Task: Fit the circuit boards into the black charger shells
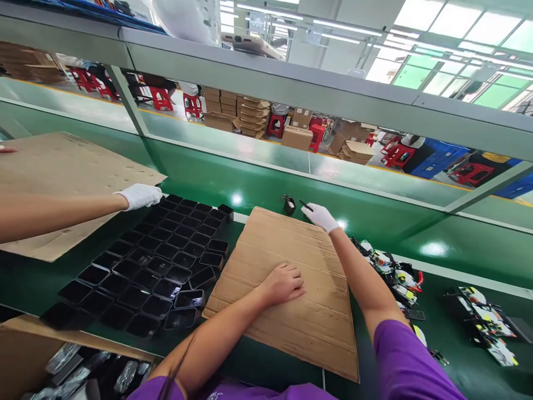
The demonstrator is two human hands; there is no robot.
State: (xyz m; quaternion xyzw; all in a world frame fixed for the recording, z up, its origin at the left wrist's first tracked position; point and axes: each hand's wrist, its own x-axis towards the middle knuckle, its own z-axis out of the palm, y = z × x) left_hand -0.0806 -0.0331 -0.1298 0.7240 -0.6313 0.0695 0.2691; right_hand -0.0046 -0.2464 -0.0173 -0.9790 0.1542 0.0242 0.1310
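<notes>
My left hand (284, 284), bare, rests on a brown cardboard sheet (291, 339) in front of me, its fingers curled together with nothing visible in them. Beyond the sheet's far right corner, my right hand (320, 217) in a white glove grips a thin black tool (306, 205); its exact kind is too small to tell. Just left of that tool stands a small black cup (289, 208) with small items in it. Left of the sheet, many black open-topped boxes (166, 244) are packed in rows.
A co-worker's gloved hand (141, 196) touches the far edge of the boxes, over another cardboard sheet (83, 161). To the right lie small electronic assemblies (395, 275) and a further cluster (483, 316). A carton (25, 355) with wrapped parts is at lower left. A shelf beam (291, 80) crosses above.
</notes>
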